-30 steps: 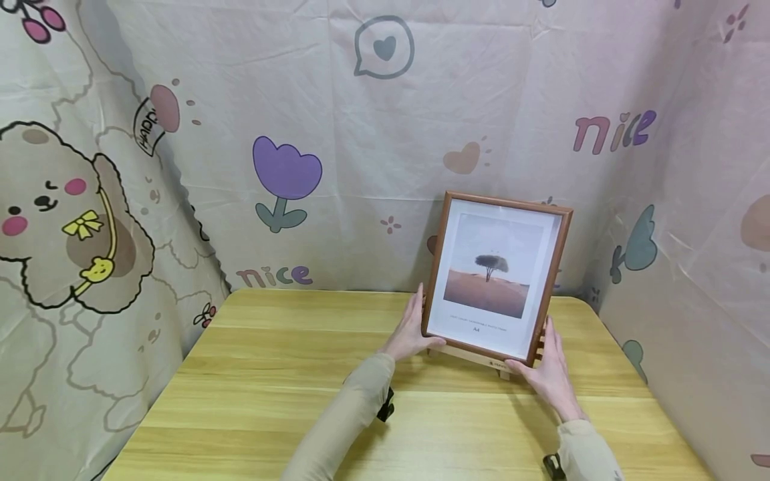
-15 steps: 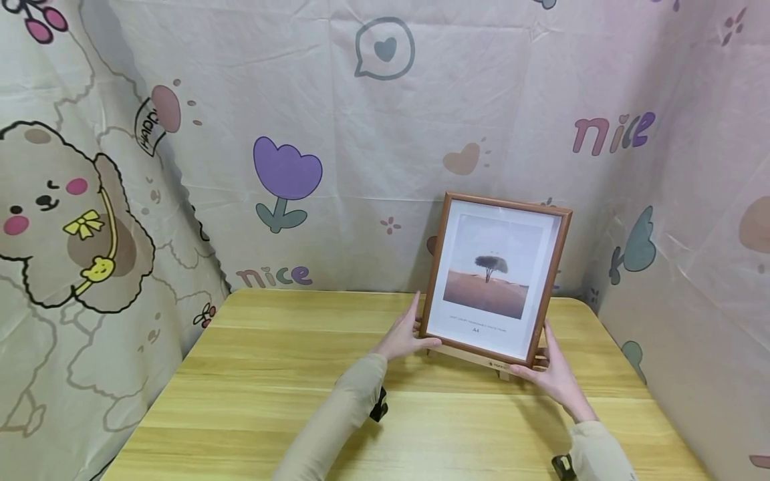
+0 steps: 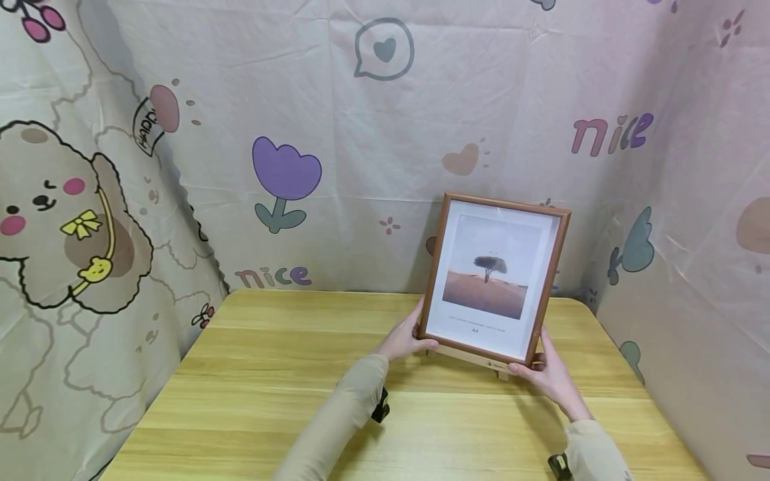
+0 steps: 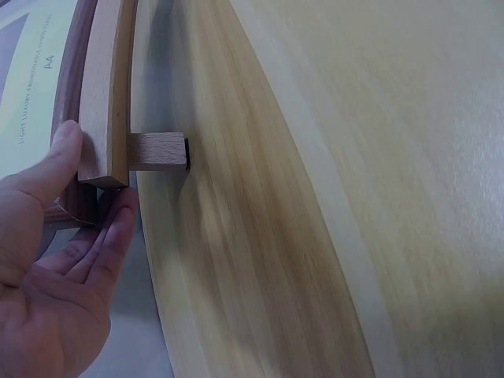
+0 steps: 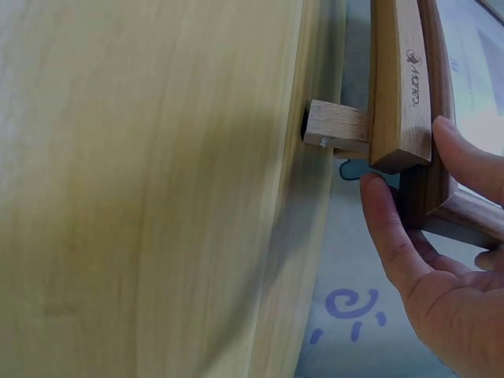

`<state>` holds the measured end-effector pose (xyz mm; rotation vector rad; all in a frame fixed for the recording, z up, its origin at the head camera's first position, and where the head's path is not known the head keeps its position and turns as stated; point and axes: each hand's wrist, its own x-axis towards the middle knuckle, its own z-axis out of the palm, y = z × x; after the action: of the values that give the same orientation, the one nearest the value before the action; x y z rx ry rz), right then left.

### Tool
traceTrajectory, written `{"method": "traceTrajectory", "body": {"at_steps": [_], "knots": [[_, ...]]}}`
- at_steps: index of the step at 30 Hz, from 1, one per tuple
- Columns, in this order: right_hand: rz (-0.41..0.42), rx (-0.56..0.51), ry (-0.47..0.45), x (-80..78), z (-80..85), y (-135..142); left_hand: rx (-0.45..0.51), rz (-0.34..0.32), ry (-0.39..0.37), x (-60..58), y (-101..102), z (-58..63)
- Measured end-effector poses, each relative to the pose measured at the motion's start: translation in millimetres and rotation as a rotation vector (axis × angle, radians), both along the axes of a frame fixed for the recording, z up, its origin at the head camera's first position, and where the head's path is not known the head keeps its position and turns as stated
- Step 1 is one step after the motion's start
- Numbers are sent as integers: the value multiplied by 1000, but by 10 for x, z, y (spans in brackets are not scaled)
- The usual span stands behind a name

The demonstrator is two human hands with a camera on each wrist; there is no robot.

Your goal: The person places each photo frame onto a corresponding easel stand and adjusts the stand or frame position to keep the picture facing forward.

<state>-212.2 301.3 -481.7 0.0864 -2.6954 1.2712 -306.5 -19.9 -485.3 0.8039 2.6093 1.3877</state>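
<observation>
A brown wooden picture frame (image 3: 487, 267) with a print of a lone tree leans back, slightly turned, in the head view. Beneath it runs the pale wooden ledge (image 3: 469, 358) of a small easel, whose short leg (image 4: 157, 151) meets the table. My left hand (image 3: 404, 337) holds the frame's lower left corner, thumb on the front and fingers at the side and below. At the lower right corner, my right hand (image 3: 550, 374) grips likewise; in the right wrist view its thumb presses the front beside the lettered ledge (image 5: 400, 87). The easel's back is hidden.
A wood-grain table (image 3: 289, 401) spans the foreground. Behind it hangs a patterned cloth (image 3: 361, 120), and more cloth closes off the left and right sides. Black bands with small devices (image 3: 380, 405) sit at both wrists.
Both hands have slid slightly down along the frame's edges, and their upstretched fingers now sit lower. The forearms have shifted a little outward. The picture frame stands almost unmoved.
</observation>
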Motion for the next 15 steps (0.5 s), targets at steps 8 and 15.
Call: {"method": "traceTrajectory", "body": {"at_steps": [8, 15], "knots": [[-3, 2, 11, -19, -22, -8, 12, -3, 7, -6, 12, -23], [13, -46, 8, -12, -32, -33, 26, 3, 22, 5, 17, -30]]}}
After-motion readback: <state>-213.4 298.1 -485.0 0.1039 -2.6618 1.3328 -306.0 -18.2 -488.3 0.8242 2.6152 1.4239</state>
